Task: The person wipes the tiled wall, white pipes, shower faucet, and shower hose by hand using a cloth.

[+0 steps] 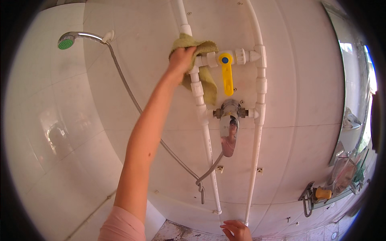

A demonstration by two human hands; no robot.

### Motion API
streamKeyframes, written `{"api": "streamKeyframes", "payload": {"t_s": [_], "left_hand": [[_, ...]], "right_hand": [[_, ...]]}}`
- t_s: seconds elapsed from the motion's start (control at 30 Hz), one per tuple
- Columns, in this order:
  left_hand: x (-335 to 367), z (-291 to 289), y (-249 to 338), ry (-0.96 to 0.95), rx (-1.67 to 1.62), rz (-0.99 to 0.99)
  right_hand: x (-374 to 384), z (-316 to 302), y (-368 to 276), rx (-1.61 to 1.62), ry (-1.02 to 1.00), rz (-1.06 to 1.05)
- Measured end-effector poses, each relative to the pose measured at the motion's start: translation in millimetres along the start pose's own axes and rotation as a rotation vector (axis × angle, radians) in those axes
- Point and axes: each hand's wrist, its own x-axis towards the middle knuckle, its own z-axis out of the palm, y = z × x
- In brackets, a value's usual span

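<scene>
My left hand point(181, 61) is closed on an olive-green cloth point(208, 86), pressing it round the left white pipe near the upper joint. Part of the cloth hangs down behind and beside the pipe. Just right of it is a valve with a yellow lever point(228, 80) pointing down. Below sits a chrome shower mixer point(230, 130) between the left pipe point(207, 140) and the right pipe point(258, 136). Low down, at the picture's lower edge, my right hand point(236, 230) shows only in part, its fingers apart and slightly bent, holding nothing, near the foot of the right pipe.
A shower head point(66, 41) rests in a wall holder at the upper left; its metal hose point(128, 88) loops behind my left forearm to the mixer. On the right are a mirror point(337, 80) and a glass shelf point(331, 199) with small items. Wall hooks point(219, 169) stick out low.
</scene>
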Motion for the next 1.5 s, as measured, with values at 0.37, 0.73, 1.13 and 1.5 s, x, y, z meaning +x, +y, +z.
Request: {"api": "streamKeyframes", "payload": {"t_s": [0.37, 0.73, 1.13, 1.5], "left_hand": [[-20.5, -0.2, -5.6, 0.052, -0.032, -0.010], [-37.0, 11.3, 0.9, 0.150, 0.231, 0.212], [-89.8, 17.6, -25.7, 0.138, 0.689, 0.255], [-89.2, 5.2, -12.7, -0.034, -0.247, -0.278]], "right_hand": [[5.8, 6.4, -0.6, -0.037, -0.017, -0.082], [10.4, 12.7, -13.1, -0.043, -0.034, -0.073], [6.3, 22.6, -12.1, -0.090, -0.019, -0.137], [14.1, 31.2, -15.8, -0.100, -0.057, -0.125]]}}
